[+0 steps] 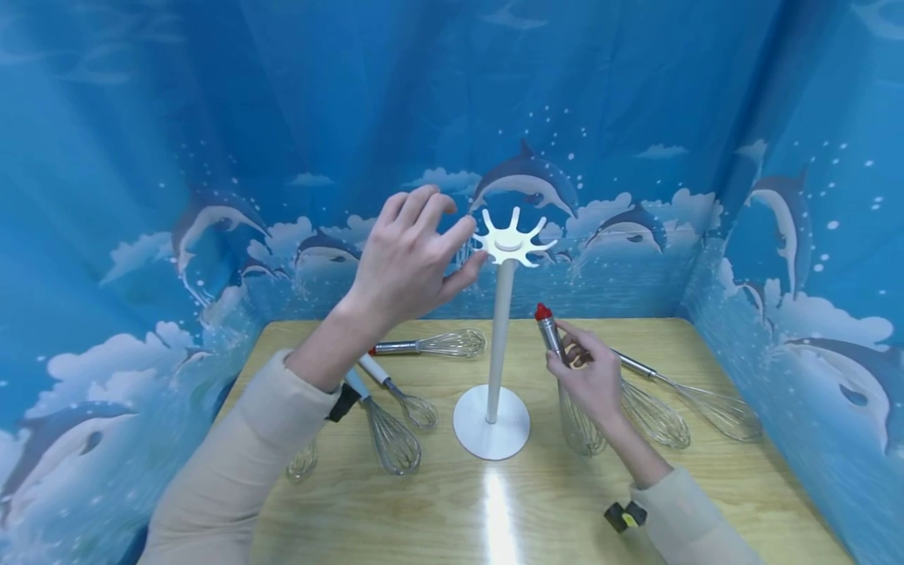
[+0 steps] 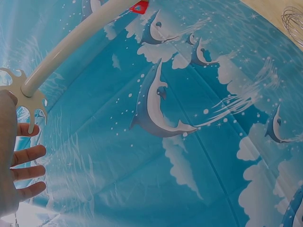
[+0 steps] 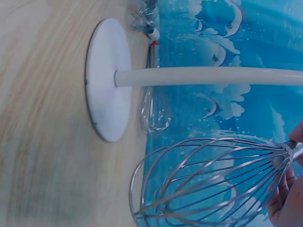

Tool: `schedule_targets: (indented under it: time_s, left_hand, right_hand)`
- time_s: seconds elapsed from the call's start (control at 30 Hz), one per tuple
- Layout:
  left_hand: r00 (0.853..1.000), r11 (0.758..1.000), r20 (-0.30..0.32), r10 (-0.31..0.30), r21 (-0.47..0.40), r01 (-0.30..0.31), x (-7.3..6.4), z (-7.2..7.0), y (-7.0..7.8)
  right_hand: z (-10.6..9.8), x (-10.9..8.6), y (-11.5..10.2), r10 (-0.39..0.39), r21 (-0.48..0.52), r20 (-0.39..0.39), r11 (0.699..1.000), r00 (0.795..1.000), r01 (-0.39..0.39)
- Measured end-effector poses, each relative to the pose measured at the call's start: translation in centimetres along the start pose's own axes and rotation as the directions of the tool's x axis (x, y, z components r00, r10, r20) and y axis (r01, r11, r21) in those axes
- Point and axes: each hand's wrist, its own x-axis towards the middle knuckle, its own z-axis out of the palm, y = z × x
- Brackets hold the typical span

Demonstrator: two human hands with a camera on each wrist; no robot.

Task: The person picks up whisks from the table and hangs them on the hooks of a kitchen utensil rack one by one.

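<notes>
Watching remotely, I note right hand [image 1: 589, 375] gripping red-tipped whisk [image 1: 551, 334] right of white stand [image 1: 500, 337]; left hand [image 1: 411, 260], fingers apart, beside its top.

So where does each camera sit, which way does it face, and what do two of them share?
Head: on the head, facing forward and down at the stand, table and dolphin curtain; left hand, right hand and sleeves show.
Left wrist: on that wrist, facing mostly curtain, stand's toothed top at the left edge; left hand partly shows.
Right wrist: on that wrist, facing the stand's round base and held whisk, image turned sideways; right hand partly shows.
Shared: both wrist views show the pole and curtain.
</notes>
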Motion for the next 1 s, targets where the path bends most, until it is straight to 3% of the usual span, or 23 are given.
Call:
schedule_targets:
  time_s: [0.63,1.0]
  left_hand:
    - [1.000,1.000,-0.011,0.000,-0.003,0.000,0.0,0.2,-0.1]
    - [1.000,1.000,-0.002,-0.012,-0.020,0.012,-0.2,0.2,-0.2]
  right_hand:
    - [-0.9,0.0,-4.8,-0.118,0.115,-0.095,0.985,0.988,0.129]
    - [-1.4,0.3,-7.3,-0.215,0.176,-0.138,0.955,0.967,0.237]
